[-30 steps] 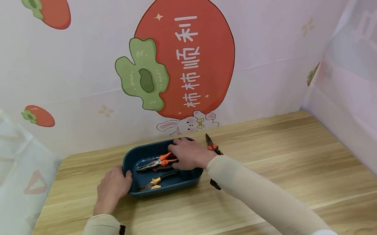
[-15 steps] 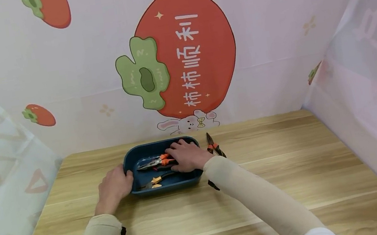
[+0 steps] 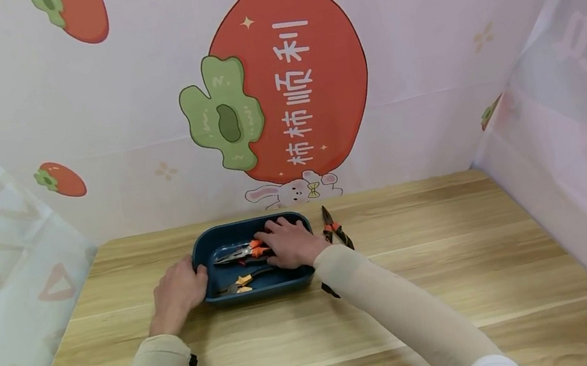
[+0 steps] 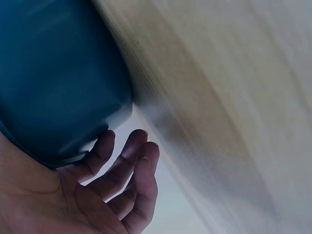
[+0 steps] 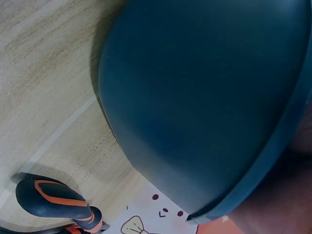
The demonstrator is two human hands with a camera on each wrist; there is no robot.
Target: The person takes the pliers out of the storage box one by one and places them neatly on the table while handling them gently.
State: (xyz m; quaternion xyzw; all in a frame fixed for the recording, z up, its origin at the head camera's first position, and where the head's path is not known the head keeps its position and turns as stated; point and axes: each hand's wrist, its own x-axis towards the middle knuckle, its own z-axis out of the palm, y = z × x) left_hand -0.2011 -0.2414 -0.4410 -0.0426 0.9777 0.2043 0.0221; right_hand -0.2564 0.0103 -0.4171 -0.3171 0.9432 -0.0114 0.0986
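Observation:
A dark blue plastic bin stands on the table. My left hand grips its left end, thumb inside the rim and fingers along the outer wall. In the left wrist view, the fingers of the left hand curve beside the bin's wall. My right hand reaches in over the right rim and holds the long-nose pliers by their orange and black handles, which it partly covers. Below them in the bin lie yellow and black pliers. Something dark with a red spot shows under the long-nose pliers.
Another pair of pliers with orange and black handles lies on the wooden table, close to the bin's right end. A printed cloth backdrop rises behind the table, and cloth also hangs at both sides.
My right hand has shifted slightly left over the handles of the long-nose pliers, so more of the pliers on the table shows. My left hand keeps its grip on the bin.

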